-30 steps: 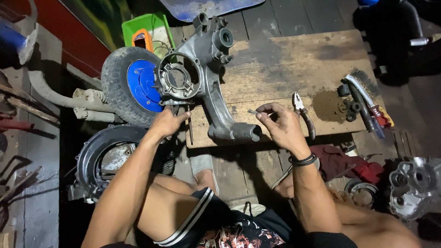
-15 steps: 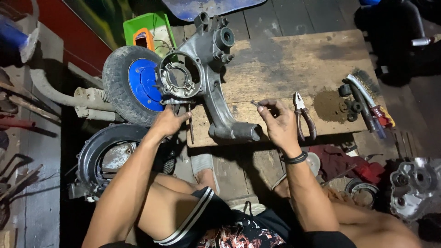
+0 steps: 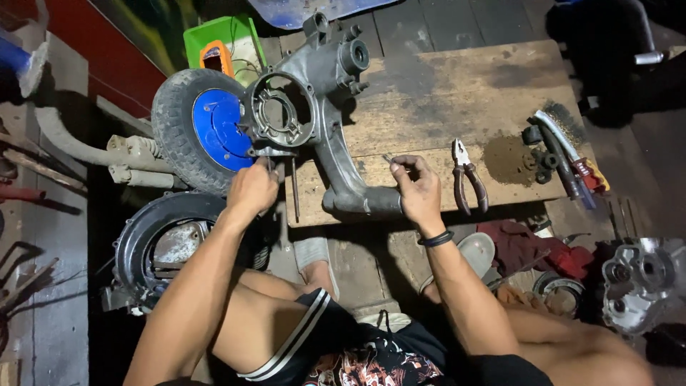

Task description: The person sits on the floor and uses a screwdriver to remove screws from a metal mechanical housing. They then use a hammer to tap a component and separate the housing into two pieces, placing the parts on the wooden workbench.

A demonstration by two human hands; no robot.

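- Dim workshop floor; wooden desk point(image 3: 457, 93) carries a grey engine casing point(image 3: 321, 121).
- My left hand point(image 3: 251, 189) grips the casing's lower edge, fingertips hidden.
- My right hand point(image 3: 416, 189) pinches something small, hard to identify, near pliers point(image 3: 466, 175).

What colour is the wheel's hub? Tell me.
Blue, on the wheel left of the left hand; head view.

Left hand point(image 3: 251, 189) grips rod point(image 3: 294, 187) under ring of grey engine casing point(image 3: 321, 121) lying on wooden board point(image 3: 457, 93). Right hand point(image 3: 416, 189) pinches small bolt point(image 3: 389, 159) above casing arm. Pliers point(image 3: 466, 175) just right. Blue-hubbed wheel point(image 3: 200, 129) beside casing.
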